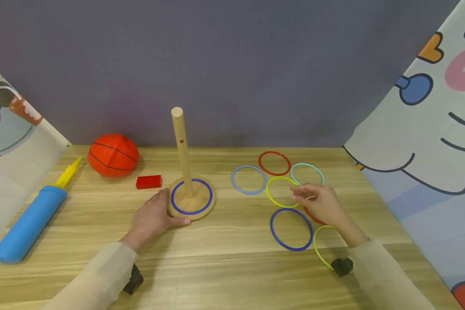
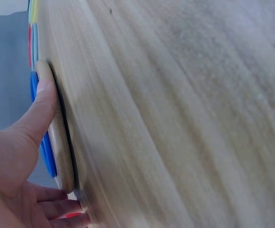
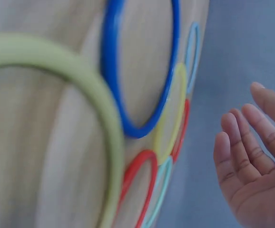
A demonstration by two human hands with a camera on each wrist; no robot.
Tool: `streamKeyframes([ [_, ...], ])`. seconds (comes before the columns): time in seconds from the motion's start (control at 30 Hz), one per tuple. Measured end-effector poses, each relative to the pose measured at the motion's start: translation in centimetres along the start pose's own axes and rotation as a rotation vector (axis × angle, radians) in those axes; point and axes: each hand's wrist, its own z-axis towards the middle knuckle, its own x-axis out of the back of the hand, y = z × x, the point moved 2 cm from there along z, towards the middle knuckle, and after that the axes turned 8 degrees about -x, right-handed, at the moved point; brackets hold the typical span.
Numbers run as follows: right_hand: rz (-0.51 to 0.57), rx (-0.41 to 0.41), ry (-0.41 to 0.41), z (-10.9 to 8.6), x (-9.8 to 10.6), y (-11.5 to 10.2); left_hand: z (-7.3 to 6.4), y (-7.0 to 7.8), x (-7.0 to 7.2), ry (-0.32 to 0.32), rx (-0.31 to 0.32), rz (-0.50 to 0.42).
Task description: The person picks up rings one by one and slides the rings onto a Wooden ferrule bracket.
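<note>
A wooden ring-toss stand (image 1: 183, 150) stands upright on the table, a dark blue ring (image 1: 173, 206) lying on its round base around the post. My left hand (image 1: 150, 216) holds the left and near edge of that base, thumb along the rim (image 2: 61, 156) and fingers on its far side. Over the rings to the right, my right hand (image 1: 320, 204) hovers with nothing in it, fingers loosely bent in the right wrist view. Its fingertips overlap the yellow ring (image 1: 270, 197) in the head view. A red ring (image 1: 314, 218) is partly hidden under that hand.
Around the right hand lie a blue ring (image 1: 272, 230), a light blue ring (image 1: 232, 181), another red ring (image 1: 260, 163), a mint ring (image 1: 292, 172) and a yellow-green ring (image 1: 315, 245). Left stand a red ball (image 1: 113, 156), a red block (image 1: 149, 182) and a blue pump (image 1: 31, 224).
</note>
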Motion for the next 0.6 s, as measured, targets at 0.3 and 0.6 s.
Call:
streamKeyframes([
  [0.3, -0.055, 0.011, -0.03, -0.8, 0.0, 1.9, 0.1, 0.1, -0.1, 0.004, 0.008, -0.006],
  [0.6, -0.077, -0.056, -0.083, -1.4, -0.6, 2.4, 0.0, 0.0, -0.1, 0.002, 0.001, 0.008],
])
